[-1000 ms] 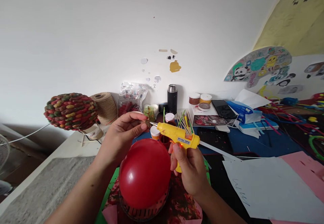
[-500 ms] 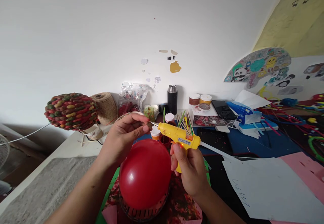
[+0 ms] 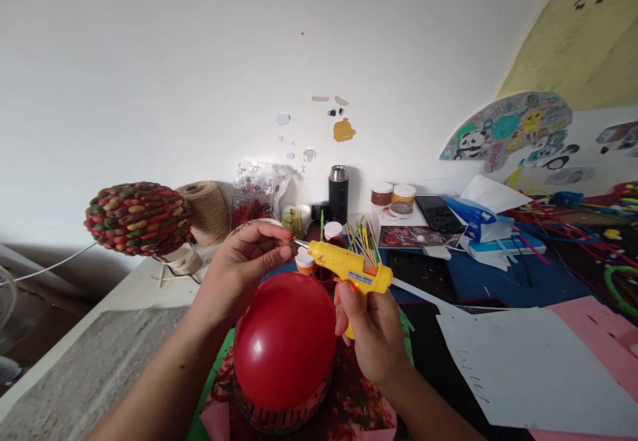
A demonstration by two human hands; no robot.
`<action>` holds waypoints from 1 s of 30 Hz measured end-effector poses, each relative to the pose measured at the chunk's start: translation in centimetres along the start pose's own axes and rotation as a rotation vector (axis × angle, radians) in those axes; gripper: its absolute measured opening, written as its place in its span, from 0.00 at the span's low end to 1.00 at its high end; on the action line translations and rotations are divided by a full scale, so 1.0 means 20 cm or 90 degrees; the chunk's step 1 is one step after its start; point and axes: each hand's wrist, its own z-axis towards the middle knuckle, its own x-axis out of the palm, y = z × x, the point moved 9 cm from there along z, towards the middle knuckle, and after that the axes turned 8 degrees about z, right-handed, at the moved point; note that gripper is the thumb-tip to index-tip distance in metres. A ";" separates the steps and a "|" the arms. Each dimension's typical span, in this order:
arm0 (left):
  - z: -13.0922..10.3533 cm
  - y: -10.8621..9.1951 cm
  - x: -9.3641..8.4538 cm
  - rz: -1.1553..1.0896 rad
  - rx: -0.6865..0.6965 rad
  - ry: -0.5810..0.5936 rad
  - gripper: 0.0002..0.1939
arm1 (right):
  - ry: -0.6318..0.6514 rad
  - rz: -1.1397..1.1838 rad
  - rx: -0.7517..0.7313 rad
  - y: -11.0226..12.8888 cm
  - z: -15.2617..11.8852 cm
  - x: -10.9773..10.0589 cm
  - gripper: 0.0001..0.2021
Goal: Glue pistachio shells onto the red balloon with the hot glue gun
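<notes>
A yellow hot glue gun (image 3: 349,265) is gripped in my right hand (image 3: 371,325), its metal nozzle pointing left. Between thumb and fingertips, my left hand (image 3: 252,258) pinches a small brownish piece (image 3: 293,247), which the nozzle tip meets or nearly meets; its exact kind is too small to make out. Below both hands a red balloon (image 3: 284,341) rests in a dark slotted basket (image 3: 279,420). A white glue stick (image 3: 423,295) seems to trail from the back of the gun.
A ball covered in multicoloured pieces (image 3: 137,218) stands left, beside a twine spool (image 3: 204,212). Behind are a black thermos (image 3: 338,195), paint jars (image 3: 381,194) and a phone (image 3: 438,214). White paper (image 3: 533,368) lies right, grey cloth (image 3: 94,368) left.
Both hands hold nearly the same pose, with the glue nozzle still at the small piece. The whole view has shifted very slightly.
</notes>
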 end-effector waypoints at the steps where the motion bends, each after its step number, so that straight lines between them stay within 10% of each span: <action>1: 0.00 0.00 0.00 0.000 0.000 0.001 0.16 | 0.000 -0.001 0.000 0.00 0.00 0.00 0.36; 30: 0.01 0.02 -0.01 0.015 0.005 0.018 0.16 | -0.010 -0.026 -0.048 0.02 0.00 0.00 0.37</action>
